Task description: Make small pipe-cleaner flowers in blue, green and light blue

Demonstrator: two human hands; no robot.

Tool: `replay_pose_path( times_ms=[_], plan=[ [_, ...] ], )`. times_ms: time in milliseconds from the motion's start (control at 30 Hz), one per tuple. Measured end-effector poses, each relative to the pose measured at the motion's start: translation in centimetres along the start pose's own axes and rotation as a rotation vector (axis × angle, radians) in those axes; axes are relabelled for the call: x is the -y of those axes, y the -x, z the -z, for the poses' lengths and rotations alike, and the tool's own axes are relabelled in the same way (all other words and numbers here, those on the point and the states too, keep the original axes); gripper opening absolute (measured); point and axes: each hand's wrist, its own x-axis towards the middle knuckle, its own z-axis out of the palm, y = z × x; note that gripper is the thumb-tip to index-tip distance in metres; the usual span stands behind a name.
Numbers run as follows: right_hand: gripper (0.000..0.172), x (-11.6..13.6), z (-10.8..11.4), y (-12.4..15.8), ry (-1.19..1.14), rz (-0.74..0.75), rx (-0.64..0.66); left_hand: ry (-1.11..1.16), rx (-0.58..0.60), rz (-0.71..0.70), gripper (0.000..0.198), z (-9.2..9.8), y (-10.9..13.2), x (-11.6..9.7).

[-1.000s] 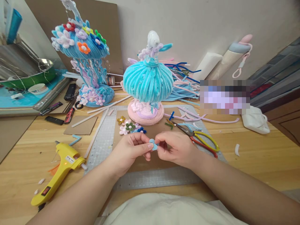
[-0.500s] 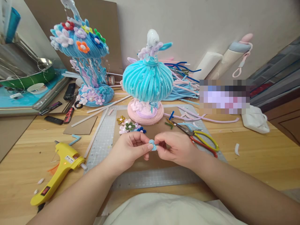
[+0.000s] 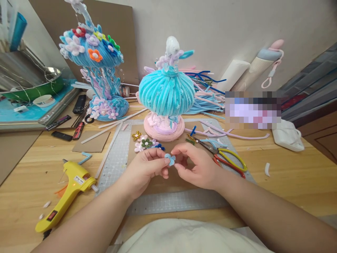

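Between thumb and forefinger, my left hand [image 3: 147, 167] pinches a small light-blue pipe-cleaner flower [image 3: 170, 160] with rounded loops. My right hand [image 3: 196, 165] is close on its right side, thumb and forefinger parted around the flower's edge; whether a fingertip touches it is hard to see. Just beyond my hands lies a cluster of small pipe-cleaner flowers [image 3: 146, 142] in gold, pink, green and blue. Behind them stands a turquoise fuzzy lamp-shaped piece [image 3: 167, 91] on a round pink base [image 3: 163, 129].
Scissors [image 3: 222, 156] with yellow and red handles lie right of my hands. A yellow glue gun [image 3: 70, 191] rests at left. A flower-covered blue lamp-shaped piece [image 3: 92, 52] stands back left. Pipe cleaners [image 3: 205, 102] pile behind, and a cutting mat [image 3: 179, 203] lies underneath.
My right thumb and forefinger have opened away from the blue flower. More of its loops now show, still pinched in my left hand. The view has shifted slightly.
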Motion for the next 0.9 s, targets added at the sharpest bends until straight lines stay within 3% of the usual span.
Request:
replay_pose_path(
  times_ms=[167,233,433,767,900],
  plan=[
    [0.017,0.1,0.5,-0.2,0.053,0.197,0.012,0.089,0.033,0.084,0.016,0.1,0.1,-0.2],
    [0.015,0.1,0.4,-0.2,0.027,0.189,0.007,0.083,0.026,0.073,0.014,0.2,0.0,-0.1],
    [0.002,0.3,-0.8,-0.2,-0.151,-0.210,-0.033,-0.060,-0.027,-0.081,0.015,0.0,-0.2,0.3],
    [0.006,0.8,-1.0,-0.2,-0.147,-0.306,-0.042,-0.463,-0.150,-0.162,0.014,-0.1,-0.2,0.8],
    [0.007,0.8,-0.7,-0.5,-0.408,-0.510,-0.005,-0.554,-0.180,-0.250,0.010,-0.2,0.0,1.0]
  ],
)
